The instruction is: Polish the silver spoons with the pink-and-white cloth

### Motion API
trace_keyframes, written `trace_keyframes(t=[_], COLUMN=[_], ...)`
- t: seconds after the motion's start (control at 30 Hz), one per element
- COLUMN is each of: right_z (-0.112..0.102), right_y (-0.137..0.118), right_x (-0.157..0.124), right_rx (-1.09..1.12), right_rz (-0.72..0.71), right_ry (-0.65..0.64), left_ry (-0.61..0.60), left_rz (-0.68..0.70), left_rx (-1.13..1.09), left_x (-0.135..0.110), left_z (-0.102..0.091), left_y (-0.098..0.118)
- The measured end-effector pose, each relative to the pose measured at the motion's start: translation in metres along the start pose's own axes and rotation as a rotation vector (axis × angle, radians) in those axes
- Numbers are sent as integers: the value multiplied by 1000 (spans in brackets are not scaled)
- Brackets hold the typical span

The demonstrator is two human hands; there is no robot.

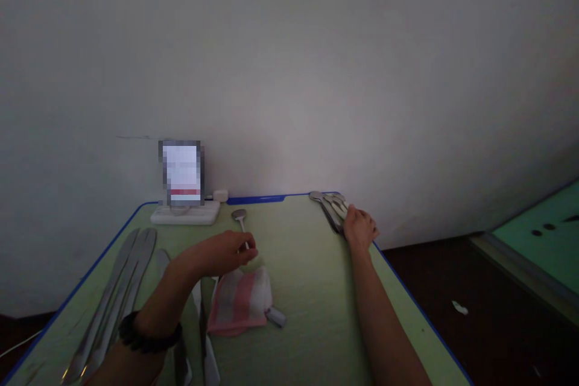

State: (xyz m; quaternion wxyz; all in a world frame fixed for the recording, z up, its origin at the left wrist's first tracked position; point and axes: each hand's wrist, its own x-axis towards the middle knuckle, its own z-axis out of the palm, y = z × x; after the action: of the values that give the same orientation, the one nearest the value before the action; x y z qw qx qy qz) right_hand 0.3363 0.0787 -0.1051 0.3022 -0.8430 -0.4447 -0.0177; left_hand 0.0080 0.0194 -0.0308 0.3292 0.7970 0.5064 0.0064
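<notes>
My left hand (226, 253) is closed around the handle of a metal spoon (239, 217), whose bowl points away from me above the green table (307, 265). A pink and white cloth (242, 304) lies just under that hand. My right hand (359, 229) rests at the far right corner of the table, its fingers on a bunch of several spoons (330, 205). Whether it grips them is hidden by the back of the hand.
Long metal knives (117, 289) lie along the left side of the table. A white base with a blurred screen (183, 184) stands at the far edge against the wall. Dark floor lies right of the table's blue edge, and another green surface (538, 241) is farther right.
</notes>
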Motion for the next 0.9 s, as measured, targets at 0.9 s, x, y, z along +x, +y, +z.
trace_keyframes(t=[0.9], right_z=[-91], right_y=[-149], right_x=[-101], right_rx=[48], right_rz=[-1029], right_ry=[-1086], left_ry=[154], left_rz=[-168], left_rx=[108], left_x=[-10], left_z=[-18], left_y=[-41])
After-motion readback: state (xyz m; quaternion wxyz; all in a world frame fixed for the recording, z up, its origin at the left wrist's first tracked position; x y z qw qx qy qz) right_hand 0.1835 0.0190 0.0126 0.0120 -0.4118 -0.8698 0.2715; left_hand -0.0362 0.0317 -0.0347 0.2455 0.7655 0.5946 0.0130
